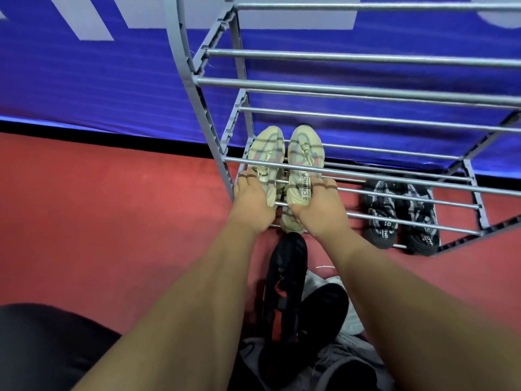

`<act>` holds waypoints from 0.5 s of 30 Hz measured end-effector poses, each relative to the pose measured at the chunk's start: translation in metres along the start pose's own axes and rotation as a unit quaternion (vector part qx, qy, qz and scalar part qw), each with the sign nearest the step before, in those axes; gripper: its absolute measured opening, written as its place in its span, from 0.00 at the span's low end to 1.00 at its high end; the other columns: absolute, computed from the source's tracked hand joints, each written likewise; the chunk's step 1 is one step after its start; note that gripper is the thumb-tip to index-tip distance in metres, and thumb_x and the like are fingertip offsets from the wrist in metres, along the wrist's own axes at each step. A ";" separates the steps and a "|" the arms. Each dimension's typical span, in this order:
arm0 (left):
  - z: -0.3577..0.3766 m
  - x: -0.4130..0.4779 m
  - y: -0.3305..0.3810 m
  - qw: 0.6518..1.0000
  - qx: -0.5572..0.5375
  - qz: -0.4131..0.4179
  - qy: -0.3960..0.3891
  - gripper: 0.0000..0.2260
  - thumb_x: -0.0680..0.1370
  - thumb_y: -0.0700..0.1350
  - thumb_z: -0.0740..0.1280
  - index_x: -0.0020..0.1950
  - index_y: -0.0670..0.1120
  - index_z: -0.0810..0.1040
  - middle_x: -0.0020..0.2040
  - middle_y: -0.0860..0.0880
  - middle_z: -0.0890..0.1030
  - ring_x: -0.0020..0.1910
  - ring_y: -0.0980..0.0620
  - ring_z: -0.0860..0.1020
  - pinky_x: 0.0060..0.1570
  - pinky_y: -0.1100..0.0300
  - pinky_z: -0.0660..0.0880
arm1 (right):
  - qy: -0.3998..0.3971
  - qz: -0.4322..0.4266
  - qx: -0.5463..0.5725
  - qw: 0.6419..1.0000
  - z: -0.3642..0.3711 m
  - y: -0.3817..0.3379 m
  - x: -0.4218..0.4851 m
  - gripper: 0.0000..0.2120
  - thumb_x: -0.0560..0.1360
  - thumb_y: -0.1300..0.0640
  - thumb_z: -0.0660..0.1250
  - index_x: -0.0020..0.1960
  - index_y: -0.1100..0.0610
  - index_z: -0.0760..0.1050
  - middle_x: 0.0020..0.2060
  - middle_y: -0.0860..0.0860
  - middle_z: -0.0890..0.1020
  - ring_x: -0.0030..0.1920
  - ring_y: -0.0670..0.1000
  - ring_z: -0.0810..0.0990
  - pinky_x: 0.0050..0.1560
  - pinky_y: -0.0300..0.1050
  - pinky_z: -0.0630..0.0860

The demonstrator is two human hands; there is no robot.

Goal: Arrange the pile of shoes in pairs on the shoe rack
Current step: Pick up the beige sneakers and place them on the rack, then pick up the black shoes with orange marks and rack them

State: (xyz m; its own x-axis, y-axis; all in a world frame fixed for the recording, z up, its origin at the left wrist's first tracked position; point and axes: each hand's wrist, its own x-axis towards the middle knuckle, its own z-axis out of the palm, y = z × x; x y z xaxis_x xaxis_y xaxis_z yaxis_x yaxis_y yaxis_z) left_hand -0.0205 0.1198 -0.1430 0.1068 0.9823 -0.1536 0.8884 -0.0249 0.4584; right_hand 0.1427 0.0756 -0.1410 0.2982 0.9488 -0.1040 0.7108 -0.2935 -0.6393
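A grey metal shoe rack (pixel 352 88) with several bar shelves stands against a blue wall. On its bottom shelf at the left lie two beige sneakers side by side, toes pointing away. My left hand (pixel 255 204) grips the heel of the left beige sneaker (pixel 266 153). My right hand (pixel 321 204) grips the heel of the right beige sneaker (pixel 306 156). A pair of black sneakers (pixel 400 215) with white lettering sits on the same shelf at the right. The pile of shoes (pixel 301 294) lies on the floor below my forearms: black ones on top, grey and white ones underneath.
The floor (pixel 112 221) is red carpet. The rack's upper bar shelves hold nothing visible. A dark rounded shape (pixel 42 342), probably my knee, fills the lower left corner.
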 end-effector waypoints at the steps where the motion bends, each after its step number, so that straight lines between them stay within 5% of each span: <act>1: 0.001 -0.001 -0.002 1.000 -0.013 0.004 0.019 0.38 0.71 0.39 0.77 0.77 0.36 0.63 0.73 0.39 0.64 0.72 0.38 0.66 0.75 0.50 0.65 | 0.005 -0.002 0.002 1.000 0.000 -0.001 -0.001 0.36 0.71 0.48 0.76 0.76 0.55 0.71 0.70 0.55 0.71 0.66 0.58 0.76 0.64 0.45 0.73; 10: -0.006 -0.018 0.006 0.996 -0.018 -0.003 0.084 0.24 0.71 0.31 0.70 0.66 0.37 0.71 0.68 0.39 0.70 0.66 0.38 0.72 0.69 0.50 0.70 | -0.037 -0.002 0.005 0.999 -0.006 -0.009 -0.009 0.44 0.70 0.45 0.77 0.80 0.54 0.64 0.68 0.57 0.77 0.69 0.59 0.75 0.67 0.51 0.74; 15: -0.011 -0.042 0.001 0.995 0.040 0.017 0.094 0.21 0.73 0.37 0.69 0.66 0.39 0.72 0.65 0.41 0.72 0.63 0.38 0.71 0.66 0.45 0.72 | -0.002 0.004 0.026 1.000 -0.016 0.004 -0.028 0.32 0.73 0.52 0.74 0.73 0.60 0.70 0.66 0.59 0.77 0.68 0.60 0.74 0.68 0.51 0.71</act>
State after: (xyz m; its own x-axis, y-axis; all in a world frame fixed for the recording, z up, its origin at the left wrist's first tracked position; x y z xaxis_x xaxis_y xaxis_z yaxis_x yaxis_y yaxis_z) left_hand -0.0285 0.0806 -0.1264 0.0589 0.9978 0.0299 0.9189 -0.0659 0.3890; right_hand 0.1473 0.0464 -0.1290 0.3022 0.9466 -0.1122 0.6735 -0.2953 -0.6777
